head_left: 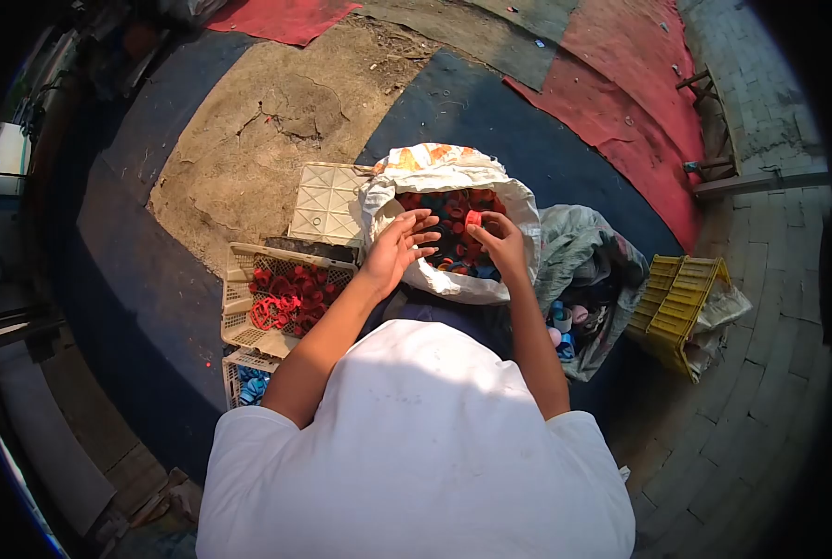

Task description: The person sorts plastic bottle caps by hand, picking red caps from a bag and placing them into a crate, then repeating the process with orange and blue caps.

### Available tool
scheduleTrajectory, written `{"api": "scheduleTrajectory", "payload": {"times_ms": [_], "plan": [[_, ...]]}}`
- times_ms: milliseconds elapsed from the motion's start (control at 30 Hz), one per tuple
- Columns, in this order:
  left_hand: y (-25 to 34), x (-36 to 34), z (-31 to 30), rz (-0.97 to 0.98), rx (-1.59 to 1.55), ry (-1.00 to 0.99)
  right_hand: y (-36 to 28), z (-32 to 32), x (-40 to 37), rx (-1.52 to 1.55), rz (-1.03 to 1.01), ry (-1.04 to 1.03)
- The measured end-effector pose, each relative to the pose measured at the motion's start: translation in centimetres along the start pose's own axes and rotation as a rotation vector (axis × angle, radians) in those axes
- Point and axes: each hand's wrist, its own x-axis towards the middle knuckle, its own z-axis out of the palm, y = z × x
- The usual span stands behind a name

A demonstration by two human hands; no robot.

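Note:
A white woven sack (525, 210) stands before me with its rim rolled down, full of red, dark and blue plastic caps (451, 244). Over its right side, my right hand (501, 240) pinches a red plastic cap (473, 218) between thumb and fingers. My left hand (399, 247) hovers at the sack's left rim, fingers spread and holding nothing. To the left, a beige plastic crate (239, 326) contains red plastic pieces (290, 296). Below it, a second crate (232, 384) has blue pieces in it, partly hidden by my left arm.
Right of the sack, a greyish-green bag (565, 242) lies open with mixed plastic pieces inside. Beyond it stands a yellow crate (681, 303). A pale plastic panel (327, 205) lies left of the sack. Dark blue and red mats (611, 102) cover parts of the ground.

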Motion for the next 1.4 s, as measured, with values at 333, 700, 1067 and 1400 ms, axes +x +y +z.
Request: {"api": "scheduleTrajectory", "payload": {"times_ms": [333,700,1067,1400], "plan": [[-1.6,2.7,3.6,-0.086,0.031,-0.137,-5.6,1.0,-4.4,0.167,-0.254,-0.151],[-1.8,2.2,2.6,-0.113,-0.194,-0.097,-5.0,2.8,-5.3,-0.136,-0.434,0.064],[-1.5,1.0,1.9,-0.188,-0.319,-0.055,-7.5,2.7,-6.6,-0.504,-0.775,-0.002],[-1.8,0.3,0.9,-0.158,-0.592,-0.093,-6.2,1.1,-7.5,-0.344,-0.709,0.023]]}}
